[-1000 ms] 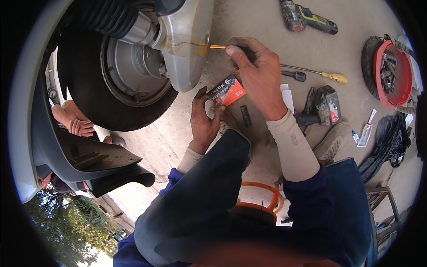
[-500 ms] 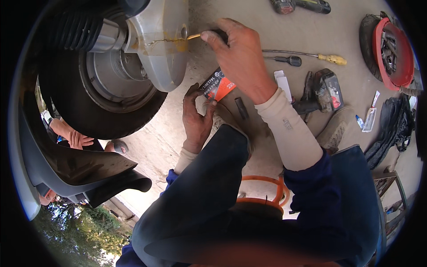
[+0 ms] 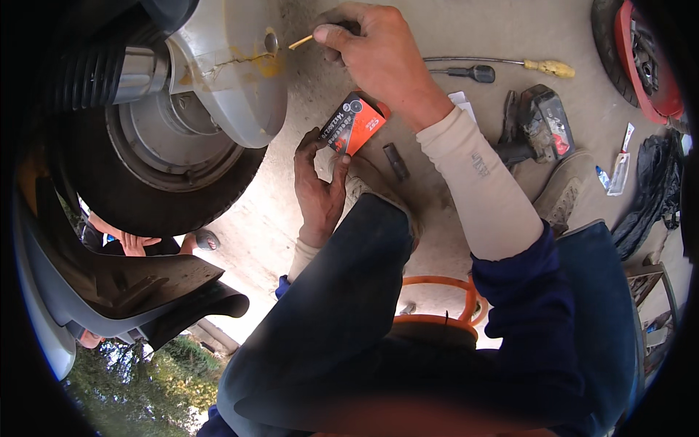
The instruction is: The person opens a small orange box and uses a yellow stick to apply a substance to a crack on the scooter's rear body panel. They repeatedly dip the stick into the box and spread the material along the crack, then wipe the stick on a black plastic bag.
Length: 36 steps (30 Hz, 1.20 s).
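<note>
A thin yellowish stick point(image 3: 301, 42) is pinched between the thumb and fingers of my right hand point(image 3: 389, 65). Its tip points left, close to a round hole in a grey, rounded cover point(image 3: 255, 109), with a small gap between. A dark crack point(image 3: 240, 60) with yellow-brown stains runs across that cover, above a black tyre point(image 3: 182, 211). My left hand point(image 3: 319, 189) grips a small orange-and-black box point(image 3: 355, 124) by its lower left end, thumb in front. The box is held tilted below my right hand.
A yellow-handled screwdriver point(image 3: 550, 68), a black-handled tool point(image 3: 477, 73), a cordless power tool point(image 3: 540, 124) and a dark tube point(image 3: 396, 162) lie on the ground. Farther right are a red tray point(image 3: 632, 73) of metal parts and a black plastic bag point(image 3: 644, 197). Another person's hand point(image 3: 135, 243) shows beyond the tyre.
The stick's tip has come away from the stained area beside the hole. The box now shows more of its face below my right hand. The whole view has shifted a little.
</note>
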Available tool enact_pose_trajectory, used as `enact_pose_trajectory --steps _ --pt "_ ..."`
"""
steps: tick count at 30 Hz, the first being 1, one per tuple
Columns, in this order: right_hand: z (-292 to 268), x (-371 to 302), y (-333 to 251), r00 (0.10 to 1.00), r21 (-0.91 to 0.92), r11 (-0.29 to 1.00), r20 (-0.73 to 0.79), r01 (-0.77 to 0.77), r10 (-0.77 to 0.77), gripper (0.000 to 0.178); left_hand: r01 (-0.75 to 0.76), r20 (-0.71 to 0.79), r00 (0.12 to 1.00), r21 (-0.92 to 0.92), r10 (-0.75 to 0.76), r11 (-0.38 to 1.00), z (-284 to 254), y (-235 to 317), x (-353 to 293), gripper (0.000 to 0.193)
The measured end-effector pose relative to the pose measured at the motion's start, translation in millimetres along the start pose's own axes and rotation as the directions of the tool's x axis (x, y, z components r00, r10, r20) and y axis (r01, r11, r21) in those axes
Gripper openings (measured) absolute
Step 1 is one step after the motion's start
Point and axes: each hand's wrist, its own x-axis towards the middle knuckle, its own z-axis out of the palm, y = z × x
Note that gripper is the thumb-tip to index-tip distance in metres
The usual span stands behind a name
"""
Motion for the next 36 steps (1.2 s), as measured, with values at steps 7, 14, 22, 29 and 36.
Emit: enact_pose_trajectory --steps 7,14,22,29,36 --pt "8 6 1 0.999 -0.025 0.999 -0.003 0.048 -0.048 0.030 0.005 0.016 1.000 0.002 -0.005 1.000 0 0 0 0.048" --pt "2 12 -5 0.995 0.267 0.964 0.095 -0.018 -0.008 0.017 0.140 -0.039 0.985 -0.377 -0.166 0.916 -5 12 3 0.080" --pt "1 12 -4 0.994 0.224 0.974 0.109 -0.032 0.007 0.022 0.057 -0.063 0.985 -0.760 -0.161 0.647 -20 9 47 0.067" --pt "4 16 -5 0.992 0.154 0.986 0.121 -0.056 0.037 0.023 0.073 -0.076 0.976 -0.766 -0.202 0.639 -22 6 56 0.060" --pt "8 25 15 0.995 0.348 0.935 0.088 -0.067 0.038 0.019 0.114 -0.008 0.983 -0.751 -0.182 0.651 -20 18 59 0.059"
